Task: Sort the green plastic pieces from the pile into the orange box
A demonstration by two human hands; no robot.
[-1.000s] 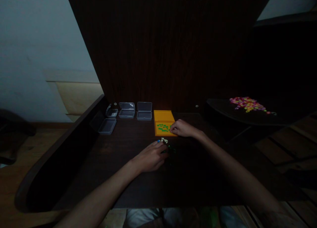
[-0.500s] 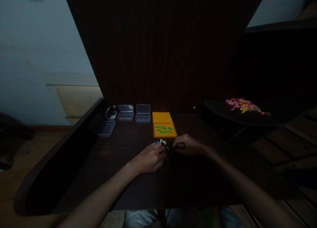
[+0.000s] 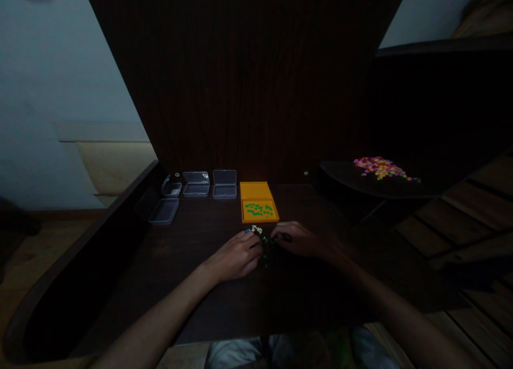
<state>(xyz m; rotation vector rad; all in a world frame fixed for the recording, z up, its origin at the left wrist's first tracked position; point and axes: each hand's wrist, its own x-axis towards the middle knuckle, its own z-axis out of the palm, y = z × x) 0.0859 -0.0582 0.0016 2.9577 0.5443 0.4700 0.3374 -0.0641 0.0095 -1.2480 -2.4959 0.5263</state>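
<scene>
Fingers curled down, my left hand rests on the dark tabletop beside small green pieces; what is under the fingertips is hidden. Opposite it, my right hand is closed with thumb and fingers drawn together near the same green pieces, and anything pinched there is too dark to make out. Just beyond the left fingers lie a small cluster of whitish pieces and a bit of blue. Behind both hands stands a yellow box, its lid raised, with many green pieces spread over its bottom.
Several clear plastic boxes with raised lids, such as this one and another at the left, stand left of the yellow box. A colourful heap of small pieces lies on a curved side shelf. A dark panel rises behind.
The whole view has shifted, so things sit slightly further left. More green pieces show between the hands now. Both hands stay about where they were over the table.
</scene>
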